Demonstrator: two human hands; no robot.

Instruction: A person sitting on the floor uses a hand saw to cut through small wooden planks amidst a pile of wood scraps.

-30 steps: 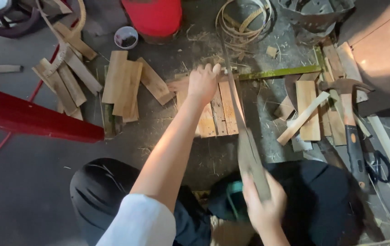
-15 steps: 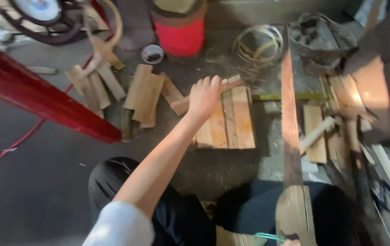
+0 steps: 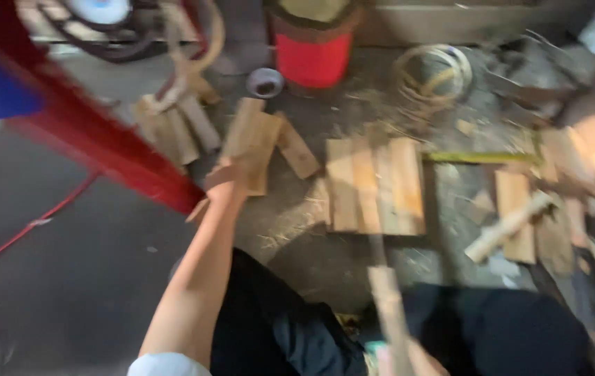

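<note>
The picture is motion-blurred. My left hand (image 3: 225,182) reaches out to the left, onto a small stack of short wooden slats (image 3: 252,143) on the concrete floor; its grip is too smeared to read. A row of flat wooden slats (image 3: 375,184) lies side by side in front of my knees, to the right of that hand. My right hand (image 3: 409,361) shows only at the bottom edge, closed around a long flat strip (image 3: 388,306) that points up toward the row.
A red beam (image 3: 106,152) slants across the left. A red bucket (image 3: 315,54), a tape roll (image 3: 265,82) and a coil of cane (image 3: 433,73) stand at the back. More wood scraps (image 3: 520,216) and a thin green stick (image 3: 482,158) lie on the right.
My left hand has left the row of slats and swung left to the small stack. The long strip in my right hand has dropped lower in view. My head has turned.
</note>
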